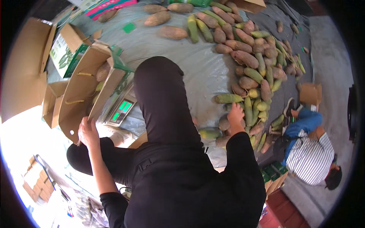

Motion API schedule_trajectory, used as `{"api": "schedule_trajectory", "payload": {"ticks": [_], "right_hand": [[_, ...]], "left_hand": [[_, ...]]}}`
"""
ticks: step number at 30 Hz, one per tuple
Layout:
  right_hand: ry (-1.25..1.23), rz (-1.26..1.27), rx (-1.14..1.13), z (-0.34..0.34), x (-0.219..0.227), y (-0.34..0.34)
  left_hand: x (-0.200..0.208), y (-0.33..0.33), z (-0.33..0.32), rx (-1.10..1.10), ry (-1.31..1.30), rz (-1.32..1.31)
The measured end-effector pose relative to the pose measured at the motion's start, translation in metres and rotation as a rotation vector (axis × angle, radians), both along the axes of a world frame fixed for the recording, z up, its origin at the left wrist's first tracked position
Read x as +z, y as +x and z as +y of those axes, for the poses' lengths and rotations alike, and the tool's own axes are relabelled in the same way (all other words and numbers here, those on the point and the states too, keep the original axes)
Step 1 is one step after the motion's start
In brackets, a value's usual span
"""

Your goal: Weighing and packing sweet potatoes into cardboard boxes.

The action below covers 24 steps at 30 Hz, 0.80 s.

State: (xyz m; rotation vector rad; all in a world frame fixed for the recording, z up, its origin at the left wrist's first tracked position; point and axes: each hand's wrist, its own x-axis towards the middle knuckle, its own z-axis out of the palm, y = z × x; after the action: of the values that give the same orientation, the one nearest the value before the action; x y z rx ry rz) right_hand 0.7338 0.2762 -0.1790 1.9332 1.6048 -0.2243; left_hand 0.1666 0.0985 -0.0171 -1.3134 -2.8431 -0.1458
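Note:
My left hand [88, 132] is closed on the near edge of an open cardboard box [78, 89], which leans on its side at my left. Inside the box lie a brown root [103, 71] and a bit of green. Beside it, a scale [121, 110] shows a lit green display, partly hidden by my leg. My right hand [236, 116] reaches over the pile at my right, fingers apart, touching the vegetables. Close to its fingertips lie a green radish [228, 98] and several brownish-pink roots [224, 123]. What lies under the palm is hidden.
A large heap of roots [245, 59] and green radishes spreads over the plastic sheet [159, 43]. More cartons [62, 49] stand at the far left. A person in a striped shirt [310, 157] crouches at the right, near a small cardboard box [310, 94] and green cartons [274, 171].

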Motion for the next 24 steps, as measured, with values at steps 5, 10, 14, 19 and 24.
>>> {"api": "schedule_trajectory", "payload": {"ticks": [5,10,14,19,24], "right_hand": [[-0.215,-0.016,0.184,-0.018,-0.018,0.037],[-0.222,-0.080,0.267,-0.018,-0.017,0.043],[-0.180,-0.135,0.286,-0.019,-0.019,0.044],[-0.231,-0.131,0.283,-0.017,0.006,0.037],[0.057,0.085,-0.036,-0.009,0.015,0.059]], "left_hand": [[0.005,0.002,0.005,-0.010,0.021,-0.023],[0.013,0.008,0.010,0.012,0.000,-0.016],[0.010,0.005,0.005,0.016,0.014,-0.037],[0.012,0.006,0.005,0.016,-0.003,-0.029],[0.010,0.003,0.003,0.017,0.023,-0.015]]}}
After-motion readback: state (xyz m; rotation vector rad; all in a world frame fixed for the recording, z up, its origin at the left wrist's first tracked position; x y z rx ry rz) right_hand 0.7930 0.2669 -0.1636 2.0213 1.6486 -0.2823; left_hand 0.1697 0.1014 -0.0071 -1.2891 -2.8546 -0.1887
